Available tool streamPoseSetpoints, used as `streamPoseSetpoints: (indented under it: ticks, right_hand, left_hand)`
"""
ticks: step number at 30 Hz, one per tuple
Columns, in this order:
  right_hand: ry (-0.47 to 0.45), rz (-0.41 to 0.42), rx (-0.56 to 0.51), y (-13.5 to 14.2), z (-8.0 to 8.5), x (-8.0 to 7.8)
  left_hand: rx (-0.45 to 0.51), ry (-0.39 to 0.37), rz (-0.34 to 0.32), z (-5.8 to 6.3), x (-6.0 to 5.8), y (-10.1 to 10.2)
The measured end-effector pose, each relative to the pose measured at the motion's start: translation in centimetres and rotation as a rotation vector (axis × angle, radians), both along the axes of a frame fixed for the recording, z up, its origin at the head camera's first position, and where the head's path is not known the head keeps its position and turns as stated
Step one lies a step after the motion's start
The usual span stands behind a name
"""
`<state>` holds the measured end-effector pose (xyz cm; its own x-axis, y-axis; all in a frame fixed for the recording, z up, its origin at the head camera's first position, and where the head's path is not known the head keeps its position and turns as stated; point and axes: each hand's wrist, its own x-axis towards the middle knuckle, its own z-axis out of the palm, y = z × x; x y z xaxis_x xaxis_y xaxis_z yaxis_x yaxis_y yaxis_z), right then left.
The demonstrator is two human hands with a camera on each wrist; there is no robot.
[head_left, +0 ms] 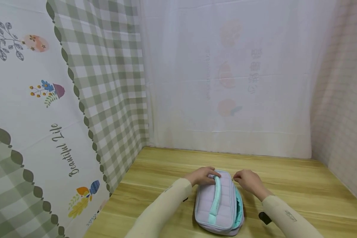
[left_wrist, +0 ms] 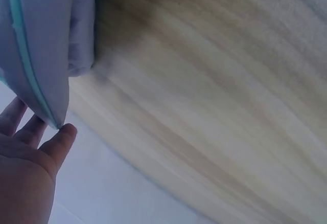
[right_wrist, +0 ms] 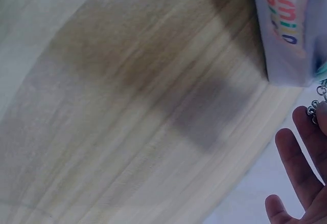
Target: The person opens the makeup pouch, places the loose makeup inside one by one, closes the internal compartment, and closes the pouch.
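A lilac quilted zip pouch (head_left: 226,198) with a turquoise carry strap (head_left: 216,198) lies on the table. Along its right side the zip gapes, showing turquoise lining (head_left: 238,208). My left hand (head_left: 200,176) holds the far end of the pouch beside the strap; in the left wrist view, its fingers (left_wrist: 61,144) touch the pouch's corner. At the far right corner, my right hand (head_left: 248,180) pinches the zip pull, which carries a small metal chain (right_wrist: 312,109). In the right wrist view, a patch with colourful letters (right_wrist: 287,14) shows on the pouch's side.
The wood-grain table (head_left: 166,162) extends around the pouch. A white cloth (head_left: 190,99) hangs behind it, and a green checked cloth (head_left: 107,66) hangs at the left. Another pale cloth (head_left: 342,99) stands along the right.
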<state>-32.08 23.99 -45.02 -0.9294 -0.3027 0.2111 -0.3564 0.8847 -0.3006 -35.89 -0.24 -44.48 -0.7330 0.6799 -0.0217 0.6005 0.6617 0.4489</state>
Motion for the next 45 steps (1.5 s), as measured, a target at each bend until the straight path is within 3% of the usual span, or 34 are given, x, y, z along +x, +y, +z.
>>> streamPoseSetpoints:
  ticks: [15,23,33,45]
  right_hand:
    - [0.11,0.072,0.021,0.8,-0.8,1.5]
    - [0.158,0.098,0.047,1.4,-0.8,2.6]
    - [0.179,0.185,0.052,1.8,-0.1,5.0]
    - [0.084,0.301,0.008,1.5,0.6,9.2]
  left_hand:
    - [0.007,0.054,0.043,-0.8,0.1,0.4]
    - [0.002,0.096,0.022,-0.9,0.0,0.5]
    - [0.01,0.086,0.128,-0.7,0.7,1.0]
    - [0.029,0.035,0.242,-0.8,1.3,1.5]
